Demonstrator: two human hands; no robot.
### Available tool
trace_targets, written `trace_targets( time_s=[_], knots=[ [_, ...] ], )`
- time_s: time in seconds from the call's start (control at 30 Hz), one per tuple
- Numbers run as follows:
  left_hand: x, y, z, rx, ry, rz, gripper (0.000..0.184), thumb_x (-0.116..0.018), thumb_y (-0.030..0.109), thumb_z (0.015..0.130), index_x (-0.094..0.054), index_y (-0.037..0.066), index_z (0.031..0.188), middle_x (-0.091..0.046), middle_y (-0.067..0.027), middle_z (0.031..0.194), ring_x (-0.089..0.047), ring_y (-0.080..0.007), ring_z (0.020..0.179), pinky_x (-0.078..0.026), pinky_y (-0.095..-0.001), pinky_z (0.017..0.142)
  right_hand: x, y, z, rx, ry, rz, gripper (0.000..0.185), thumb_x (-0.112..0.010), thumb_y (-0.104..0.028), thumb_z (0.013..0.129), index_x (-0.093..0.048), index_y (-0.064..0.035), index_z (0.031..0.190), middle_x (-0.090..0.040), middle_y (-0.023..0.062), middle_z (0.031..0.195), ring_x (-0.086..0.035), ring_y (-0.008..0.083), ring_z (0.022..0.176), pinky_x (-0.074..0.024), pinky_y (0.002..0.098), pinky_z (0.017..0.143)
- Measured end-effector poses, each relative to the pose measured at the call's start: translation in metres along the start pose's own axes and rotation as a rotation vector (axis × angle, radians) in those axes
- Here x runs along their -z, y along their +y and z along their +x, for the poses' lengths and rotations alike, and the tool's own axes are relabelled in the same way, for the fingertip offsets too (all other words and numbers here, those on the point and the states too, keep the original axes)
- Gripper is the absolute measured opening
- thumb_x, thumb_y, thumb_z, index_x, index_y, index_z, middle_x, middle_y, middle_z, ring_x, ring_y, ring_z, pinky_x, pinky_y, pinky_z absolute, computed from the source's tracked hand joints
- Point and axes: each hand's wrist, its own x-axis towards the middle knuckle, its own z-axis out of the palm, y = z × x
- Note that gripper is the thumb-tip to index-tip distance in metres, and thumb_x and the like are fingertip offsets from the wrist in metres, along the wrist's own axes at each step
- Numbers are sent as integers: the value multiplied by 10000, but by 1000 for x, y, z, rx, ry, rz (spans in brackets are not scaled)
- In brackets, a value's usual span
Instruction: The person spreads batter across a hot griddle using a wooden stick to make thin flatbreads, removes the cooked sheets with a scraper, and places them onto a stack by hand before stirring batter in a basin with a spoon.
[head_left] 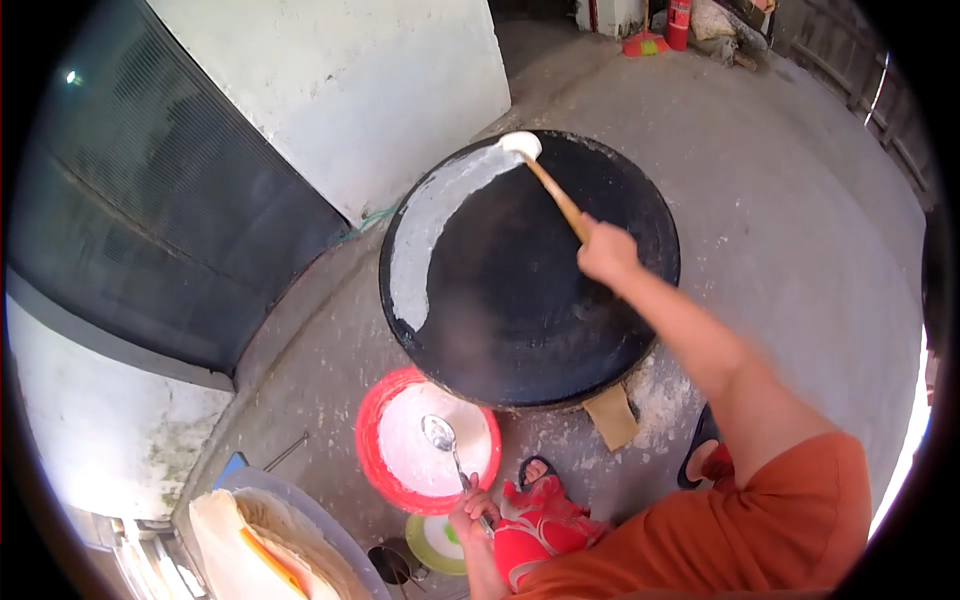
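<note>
Across a round black griddle [530, 270], a thin pale batter band [415, 235] curves, glossy and slightly translucent, along the left and upper rim. Its thick white end lies just beyond the right hand [608, 253], which grips a wooden-handled spreader [560, 195]. Below, the left hand [472, 508] grips a metal spoon [440, 435] over a red basin [372, 435] of white batter.
</note>
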Motion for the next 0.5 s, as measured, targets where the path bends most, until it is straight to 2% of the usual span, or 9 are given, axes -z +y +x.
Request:
trace_targets(
  time_s=[0.03, 0.1, 0.17, 0.2, 0.23, 0.3, 0.4, 0.47, 0.5],
  knots=[
    [-1, -1, 1, -4, -16, 22, 275, -377, 57, 837, -487, -104, 1030, -438, -40, 634, -392, -94, 460, -334, -201, 379, 9, -20, -11, -37, -75, 50, 422, -517, -136, 695, -488, -38, 1105, -580, 180, 918, -579, 315, 876, -476, 397, 724],
    [-1, -4, -2, -16, -20, 47, 275, -377, 61, 839, -489, -104, 1028, -437, -40, 633, -394, -94, 464, -336, -202, 379, -14, -35, -11, 129, 10, -38, 391, -514, -130, 711, -495, -14, 1084, -581, 160, 869, -601, 294, 803, -493, 377, 665],
    [-3, -7, -2, -12, 7, 53, 273, -377, 68, 842, -492, -101, 1023, -434, -33, 624, -390, -92, 458, -338, -203, 376, -22, -28, 17, 250, 117, -285, 353, -502, -109, 734, -490, 11, 1066, -575, 127, 813, -617, 258, 708, -503, 347, 586],
    [-4, -9, -2, -15, 12, 57, 273, -377, 68, 842, -492, -101, 1023, -434, -33, 624, -390, -92, 458, -338, -203, 376, -20, -15, 31, 214, 192, -390, 319, -486, -95, 750, -491, 18, 1049, -567, 109, 777, -616, 224, 639, -498, 325, 523],
    [-5, -9, -6, -16, 25, 39, 274, -379, 77, 846, -493, -99, 1022, -432, -31, 619, -387, -92, 453, -339, -205, 371, -12, -1, 38, 158, 120, -367, 307, -482, -100, 757, -495, 9, 1044, -572, 113, 790, -616, 237, 656, -498, 334, 527],
    [-5, -8, -10, -6, 33, 29, 275, -380, 86, 849, -494, -97, 1021, -429, -29, 615, -384, -92, 448, -340, -207, 367, 8, 31, 21, 153, 150, -321, 316, -477, -79, 751, -491, -11, 1059, -577, 127, 797, -616, 258, 664, -498, 321, 551],
    [-6, -4, -4, -79, 40, 51, 281, -365, 106, 862, -498, -92, 1011, -427, -32, 612, -376, -93, 434, -335, -202, 357, 32, 53, -24, 114, 80, -234, 336, -467, -68, 775, -480, -17, 1107, -592, 145, 859, -610, 278, 706, -492, 324, 608],
    [-8, -4, -9, -132, 67, 79, 289, -341, 110, 868, -497, -86, 1011, -423, -30, 605, -372, -92, 423, -326, -197, 346, 13, 80, -35, 258, 136, 399, 329, -460, -74, 812, -483, -33, 1137, -606, 121, 869, -600, 242, 720, -466, 311, 652],
    [-9, -4, -11, -137, 65, 84, 289, -341, 110, 868, -497, -86, 1011, -423, -30, 605, -372, -92, 423, -326, -197, 346, 16, 83, -31, 256, 138, 405, 329, -460, -74, 812, -483, -33, 1137, -606, 121, 869, -600, 242, 720, -466, 311, 652]
  ],
)
